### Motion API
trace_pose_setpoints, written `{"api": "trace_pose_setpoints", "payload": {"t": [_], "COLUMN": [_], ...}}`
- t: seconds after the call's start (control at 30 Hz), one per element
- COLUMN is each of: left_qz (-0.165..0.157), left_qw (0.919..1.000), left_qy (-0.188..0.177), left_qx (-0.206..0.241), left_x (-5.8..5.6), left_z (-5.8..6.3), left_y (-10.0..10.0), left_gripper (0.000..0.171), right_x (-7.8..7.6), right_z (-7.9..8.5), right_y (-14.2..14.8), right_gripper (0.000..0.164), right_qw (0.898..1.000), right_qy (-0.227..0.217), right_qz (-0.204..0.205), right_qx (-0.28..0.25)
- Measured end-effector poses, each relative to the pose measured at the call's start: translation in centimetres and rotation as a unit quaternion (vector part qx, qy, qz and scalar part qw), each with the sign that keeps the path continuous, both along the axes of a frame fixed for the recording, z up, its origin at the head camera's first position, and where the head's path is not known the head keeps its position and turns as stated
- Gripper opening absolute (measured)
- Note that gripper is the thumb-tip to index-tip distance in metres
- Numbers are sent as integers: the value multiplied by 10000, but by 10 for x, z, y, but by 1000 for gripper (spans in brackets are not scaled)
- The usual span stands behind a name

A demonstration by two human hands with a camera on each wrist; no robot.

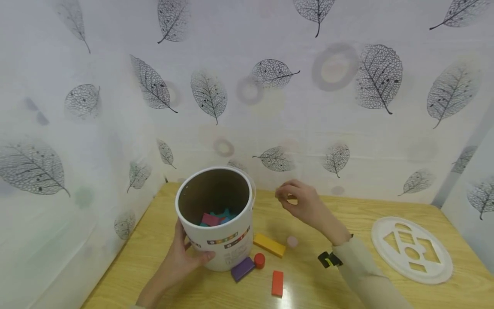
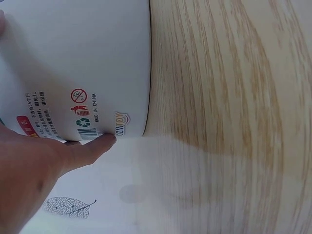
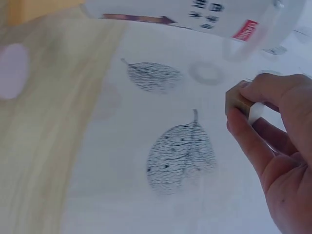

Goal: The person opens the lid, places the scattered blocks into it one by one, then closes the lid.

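Two hands were at work. The left hand [image 1: 183, 259] gripped one white bucket [image 1: 218, 253] low on its near left side, thumb laid across the printed wall and pointing right, the forearm rising from the bottom edge of the head view. The right hand [image 1: 302, 204] was raised beyond and right of the bucket, wrist bent, thumb and fingertips pinching one small block [image 3: 240, 101], brownish on the side seen; the arm reached in from the lower right in one pale sleeve [image 1: 364, 268], with one black strap [image 1: 329, 259] by the cuff.

The bucket stood on the desk [image 1: 332, 283], coloured pieces [image 1: 210, 219] inside, too overlapped to count. Five loose blocks lay to its right and front: one orange bar [image 1: 270, 245], one pale pink disc [image 1: 292, 241] just beside it, one red cylinder [image 1: 260, 260], one purple block [image 1: 243, 269] close against the bucket and one red bar [image 1: 277, 283] nearest the person. Farther right lay one white round plate [image 1: 397, 262] with several cut-outs. Behind everything hung leaf-printed sheeting [image 1: 239, 133].
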State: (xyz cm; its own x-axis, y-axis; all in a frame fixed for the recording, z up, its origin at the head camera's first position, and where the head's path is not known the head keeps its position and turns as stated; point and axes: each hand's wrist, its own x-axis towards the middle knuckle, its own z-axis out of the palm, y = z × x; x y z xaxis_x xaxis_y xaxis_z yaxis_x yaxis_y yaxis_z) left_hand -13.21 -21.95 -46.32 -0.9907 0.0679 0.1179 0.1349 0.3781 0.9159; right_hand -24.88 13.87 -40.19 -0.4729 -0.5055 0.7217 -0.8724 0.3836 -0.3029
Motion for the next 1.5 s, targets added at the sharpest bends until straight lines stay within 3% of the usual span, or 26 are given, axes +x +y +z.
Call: {"api": "trace_pose_setpoints", "payload": {"t": [0.2, 0.47, 0.7, 1.0, 1.27, 1.5], "left_qz": [22, -16, -32, 13, -13, -79], "left_qw": [10000, 10000, 9999, 9999, 9998, 9999], "left_qy": [-50, -58, -118, 37, 166, 116], "left_qx": [4, -40, 10, -105, -122, -63], "left_x": [1, 1, -2, 0, 4, 5], "left_z": [0, 1, 0, -1, 0, 0], "left_y": [0, -1, 1, 1, 1, 3], "left_gripper": [131, 129, 129, 130, 128, 126], "right_x": [0, 0, -3, 7, 14, 21], "right_z": [31, 59, 65, 77, 78, 73], "right_y": [-11, -32, -44, -74, -107, -126], "right_gripper": [26, 27, 28, 23, 18, 16], "right_qw": [9976, 9938, 9919, 9911, 9921, 9922], "right_qy": [-76, 100, -28, -261, 230, 259], "right_qz": [112, 418, 581, 974, 1173, 1215], "right_qx": [-685, -1023, -1126, -863, -388, -81]}}
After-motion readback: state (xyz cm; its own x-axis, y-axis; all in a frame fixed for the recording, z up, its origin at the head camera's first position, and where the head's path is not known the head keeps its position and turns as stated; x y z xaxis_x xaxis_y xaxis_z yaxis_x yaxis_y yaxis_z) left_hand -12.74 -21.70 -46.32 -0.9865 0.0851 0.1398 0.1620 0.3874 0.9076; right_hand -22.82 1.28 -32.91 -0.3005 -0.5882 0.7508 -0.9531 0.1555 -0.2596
